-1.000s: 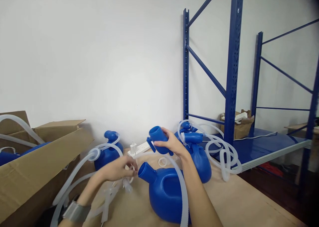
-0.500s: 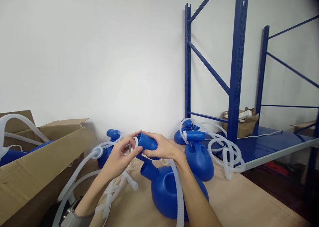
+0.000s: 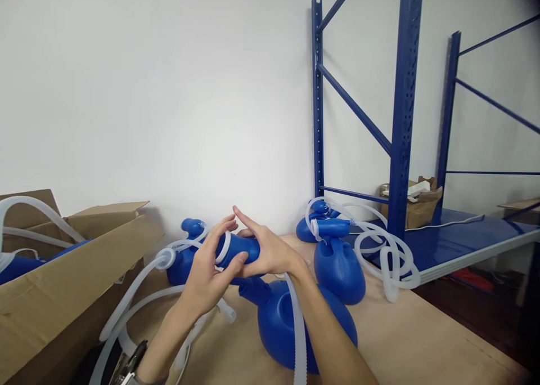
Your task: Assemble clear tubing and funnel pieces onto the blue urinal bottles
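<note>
While I've got both hands up in the middle of my view, there's a blue cup (image 3: 242, 251) sitting sideways between them, with its white-rimmed mouth aimed at about 9 o'clock. My left hand (image 3: 205, 278) is closed around that end, fingers behind and thumb lying along the near side. The white ring (image 3: 224, 247) runs round the mouth, but I can't tell if it's seated all the way. My right hand (image 3: 274, 251) grips the other end, thumb low, one finger sticking up toward 11 o'clock. So yeah, the fingers of both hands are shut on the cup, and it's off the desk (image 3: 405, 345).

At 5 o'clock from the cup there's a big blue jug (image 3: 276, 331) on the desk, with a clear ribbed tube (image 3: 298, 328) hanging in front of it. Another jug (image 3: 340, 278) stands between 3 and 4 o'clock, and a coil of clear hose (image 3: 412, 261) lies past it, right by the blue shelf (image 3: 459, 236). The loose tube connector (image 3: 228, 312) is down at 6 o'clock. Over toward 9 o'clock, partly hidden by my left hand, is the left-side jug (image 3: 179, 268), and further out that way is an open cardboard box (image 3: 84, 286) with more hose and blue plastic in it
</note>
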Action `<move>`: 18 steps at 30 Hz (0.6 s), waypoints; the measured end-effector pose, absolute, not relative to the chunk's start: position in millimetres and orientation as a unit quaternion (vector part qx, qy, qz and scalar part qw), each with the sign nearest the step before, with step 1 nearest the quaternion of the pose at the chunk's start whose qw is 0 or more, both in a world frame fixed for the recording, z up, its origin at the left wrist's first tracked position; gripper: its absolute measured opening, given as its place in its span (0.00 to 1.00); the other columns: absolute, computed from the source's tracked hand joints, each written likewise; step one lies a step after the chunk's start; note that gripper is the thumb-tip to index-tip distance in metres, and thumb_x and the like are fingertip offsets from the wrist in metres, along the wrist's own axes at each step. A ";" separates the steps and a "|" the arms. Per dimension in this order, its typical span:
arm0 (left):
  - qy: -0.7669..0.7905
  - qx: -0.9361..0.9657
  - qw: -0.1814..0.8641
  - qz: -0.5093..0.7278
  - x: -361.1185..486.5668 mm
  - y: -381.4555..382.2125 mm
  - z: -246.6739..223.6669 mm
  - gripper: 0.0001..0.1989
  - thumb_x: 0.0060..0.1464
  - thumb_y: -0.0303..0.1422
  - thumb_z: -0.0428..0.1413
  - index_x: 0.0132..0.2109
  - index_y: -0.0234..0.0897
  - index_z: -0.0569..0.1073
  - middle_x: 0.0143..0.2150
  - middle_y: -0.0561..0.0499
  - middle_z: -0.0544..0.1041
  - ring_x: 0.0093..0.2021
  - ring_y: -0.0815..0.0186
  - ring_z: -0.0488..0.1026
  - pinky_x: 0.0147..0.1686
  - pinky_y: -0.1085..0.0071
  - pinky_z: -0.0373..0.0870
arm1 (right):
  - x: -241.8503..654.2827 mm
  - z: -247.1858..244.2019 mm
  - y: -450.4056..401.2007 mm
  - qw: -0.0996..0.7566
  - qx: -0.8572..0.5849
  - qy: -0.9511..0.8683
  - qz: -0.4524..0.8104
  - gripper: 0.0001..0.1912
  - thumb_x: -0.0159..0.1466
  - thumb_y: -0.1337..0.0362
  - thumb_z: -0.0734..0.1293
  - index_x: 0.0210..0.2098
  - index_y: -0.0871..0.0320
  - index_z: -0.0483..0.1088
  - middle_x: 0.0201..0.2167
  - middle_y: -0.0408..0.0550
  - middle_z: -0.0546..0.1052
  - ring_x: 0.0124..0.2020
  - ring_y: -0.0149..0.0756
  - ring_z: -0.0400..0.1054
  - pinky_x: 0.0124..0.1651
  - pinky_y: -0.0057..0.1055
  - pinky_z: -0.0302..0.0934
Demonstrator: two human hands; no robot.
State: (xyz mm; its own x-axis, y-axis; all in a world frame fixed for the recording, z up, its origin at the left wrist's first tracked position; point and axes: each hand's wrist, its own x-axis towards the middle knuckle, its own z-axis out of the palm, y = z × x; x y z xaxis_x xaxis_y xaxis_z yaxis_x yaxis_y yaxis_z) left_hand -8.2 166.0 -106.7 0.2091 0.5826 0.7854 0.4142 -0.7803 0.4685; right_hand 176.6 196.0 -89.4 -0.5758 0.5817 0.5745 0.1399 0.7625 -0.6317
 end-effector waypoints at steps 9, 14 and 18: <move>0.423 0.754 -0.034 0.502 -11.5 169.5 -111.8 0.26 0.60 0.50 0.54 0.59 0.40 0.67 0.55 0.42 0.78 0.50 0.51 0.78 0.48 0.59 0.75 | 178.9 -84.2 192.5 0.400 -0.258 -0.851 0.220 0.61 0.51 0.65 0.77 0.75 0.48 0.40 0.36 0.38 0.76 0.32 0.31 0.68 0.40 0.28 0.63; 0.399 0.766 0.025 0.504 -11.4 170.3 -111.9 0.28 0.59 0.50 0.55 0.60 0.39 0.66 0.55 0.41 0.78 0.52 0.49 0.77 0.53 0.56 0.72 | 181.4 -84.3 191.5 0.389 -0.240 -0.859 0.230 0.59 0.50 0.64 0.77 0.74 0.48 0.45 0.39 0.39 0.78 0.36 0.33 0.71 0.44 0.30 0.64; 0.375 0.780 0.080 0.494 -12.0 169.0 -109.2 0.28 0.61 0.49 0.53 0.62 0.39 0.64 0.57 0.40 0.76 0.55 0.50 0.75 0.56 0.54 0.69 | 183.0 -84.2 190.1 0.391 -0.248 -0.855 0.235 0.58 0.50 0.63 0.78 0.74 0.48 0.48 0.39 0.40 0.79 0.37 0.35 0.72 0.46 0.31 0.65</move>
